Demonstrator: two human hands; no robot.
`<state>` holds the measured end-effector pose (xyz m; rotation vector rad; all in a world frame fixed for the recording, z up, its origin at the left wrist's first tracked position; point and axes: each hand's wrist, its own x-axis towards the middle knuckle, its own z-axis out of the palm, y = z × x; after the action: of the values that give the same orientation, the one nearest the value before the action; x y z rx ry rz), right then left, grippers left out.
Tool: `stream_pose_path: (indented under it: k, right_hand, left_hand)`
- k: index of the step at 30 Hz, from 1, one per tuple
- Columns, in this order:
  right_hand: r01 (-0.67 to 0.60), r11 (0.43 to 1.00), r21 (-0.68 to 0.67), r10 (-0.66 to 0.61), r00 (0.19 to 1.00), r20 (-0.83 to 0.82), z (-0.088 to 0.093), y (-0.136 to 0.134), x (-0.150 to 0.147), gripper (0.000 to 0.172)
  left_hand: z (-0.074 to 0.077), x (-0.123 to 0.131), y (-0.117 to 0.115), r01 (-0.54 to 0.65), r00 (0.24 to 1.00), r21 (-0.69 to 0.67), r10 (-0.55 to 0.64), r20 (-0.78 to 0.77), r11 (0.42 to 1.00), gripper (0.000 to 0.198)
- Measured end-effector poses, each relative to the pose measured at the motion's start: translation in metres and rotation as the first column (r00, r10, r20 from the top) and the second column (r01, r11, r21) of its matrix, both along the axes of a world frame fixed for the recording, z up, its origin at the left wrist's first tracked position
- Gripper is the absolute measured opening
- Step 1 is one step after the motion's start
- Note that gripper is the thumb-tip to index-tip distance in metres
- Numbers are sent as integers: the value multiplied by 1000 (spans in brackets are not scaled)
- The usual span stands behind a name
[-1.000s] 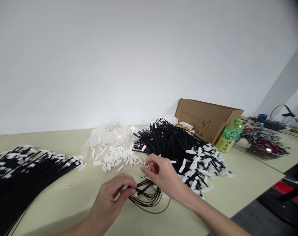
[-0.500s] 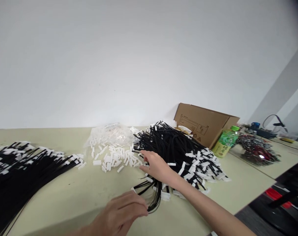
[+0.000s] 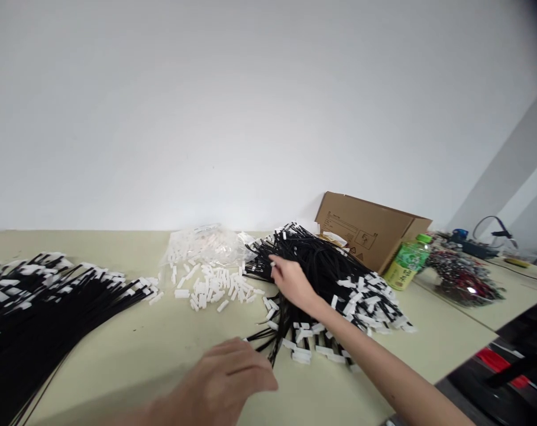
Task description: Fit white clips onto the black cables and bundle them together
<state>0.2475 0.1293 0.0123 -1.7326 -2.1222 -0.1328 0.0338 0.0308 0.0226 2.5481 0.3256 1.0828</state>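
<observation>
The left hand (image 3: 226, 378) lies palm-down and loose on the table (image 3: 162, 337), grasping nothing visible, its fingertips just short of the small wire bundle (image 3: 272, 340); a careless sweep could scatter those loose ends. Beyond its fingertips sit the white connector housings (image 3: 210, 287). The right hand (image 3: 290, 281) reaches into the large black wire pile (image 3: 322, 266); whether its fingers pinch a wire cannot be told, and any pull risks dragging tangled neighbours toward the table edge.

One head-worn camera looks forward and slightly down across the table (image 3: 162, 349) toward the wall (image 3: 251, 106). The hands sit close at the bottom edge.
</observation>
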Motion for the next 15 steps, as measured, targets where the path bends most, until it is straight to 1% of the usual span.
stream_pose_path:
  k: [1, 2, 3, 4, 6, 7, 8, 9, 10, 11, 13, 15]
  right_hand:
    - [-32, 997, 69, 47, 971, -233, 11, -5, 7, 33]
    - [-43, 986, 162, 114, 882, -457, 24, -11, 14, 31]
    - [-36, 968, 247, 189, 753, -630, 38, -19, 23, 29]
    - [-12, 950, 311, 254, 610, -751, 52, -29, 33, 27]
    - [74, 924, 374, 335, 310, -890, 81, -50, 54, 20]
    - [103, 921, 376, 353, 187, -917, 93, -62, 66, 16]
    - [111, 934, 340, 332, 86, -939, 104, -74, 77, 15]
    - [103, 944, 314, 316, 1, -949, 111, -85, 87, 14]
    - [99, 946, 307, 313, -56, -948, 116, -96, 97, 13]
    - [66, 964, 258, 263, -73, -962, 119, -106, 105, 17]
    - [1, 981, 195, 195, -57, -979, 117, -122, 114, 29]
    - [-53, 986, 157, 156, -29, -987, 112, -132, 116, 33]
  left_hand:
    - [2, -1, 4, -20, 999, 40, 18, 49, 999, 32]
    - [5, -2, 9, -64, 993, 77, 55, 109, 995, 31]
    - [8, -3, 14, -129, 982, 94, 114, 151, 987, 29]
    - [12, -4, 20, -203, 968, 92, 186, 171, 975, 27]
    - [20, -9, 31, -348, 926, 49, 335, 173, 936, 21]
    - [24, -12, 37, -408, 901, 25, 399, 168, 913, 20]
    - [26, -16, 42, -471, 869, -6, 465, 168, 882, 20]
    - [28, -20, 47, -525, 836, -41, 525, 162, 850, 22]
    - [30, -23, 52, -565, 810, -80, 571, 137, 821, 24]
    - [31, -27, 56, -584, 798, -104, 593, 111, 805, 26]
    - [33, -30, 61, -576, 811, -115, 584, 49, 809, 26]
    - [37, -27, 63, -539, 840, -96, 542, 14, 837, 25]
